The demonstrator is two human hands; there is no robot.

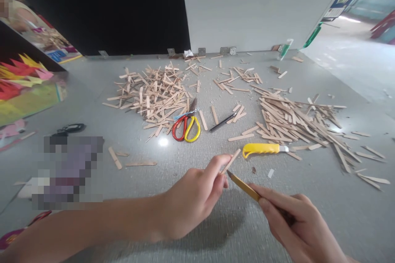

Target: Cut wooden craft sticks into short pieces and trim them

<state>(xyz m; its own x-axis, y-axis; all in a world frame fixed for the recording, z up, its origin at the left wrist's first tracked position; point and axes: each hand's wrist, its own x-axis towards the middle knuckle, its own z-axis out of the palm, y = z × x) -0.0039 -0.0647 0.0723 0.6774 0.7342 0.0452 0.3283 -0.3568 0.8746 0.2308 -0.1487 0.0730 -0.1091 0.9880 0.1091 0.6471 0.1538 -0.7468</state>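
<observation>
My left hand (197,197) pinches a short wooden craft stick (231,161) between thumb and fingers, above the grey surface. From the right, my right hand (296,222) grips a slim yellow tool (245,187) with a dark pointed tip; whether it is a cutter or a pencil I cannot tell. Its tip is close to the stick's lower end, by my left fingertips. Just beyond lies a yellow-handled knife (262,148). Scissors (187,127) with red and yellow handles and a black pen (223,122) lie farther off.
Craft sticks form a heap (157,94) at the left and another pile (286,117) at the right. A black and white upright panel (240,8) with metal hinges stands behind. A glue tube (285,49) is near its base. Colourful paper cutouts (24,78) and another person's arm (23,16) appear left.
</observation>
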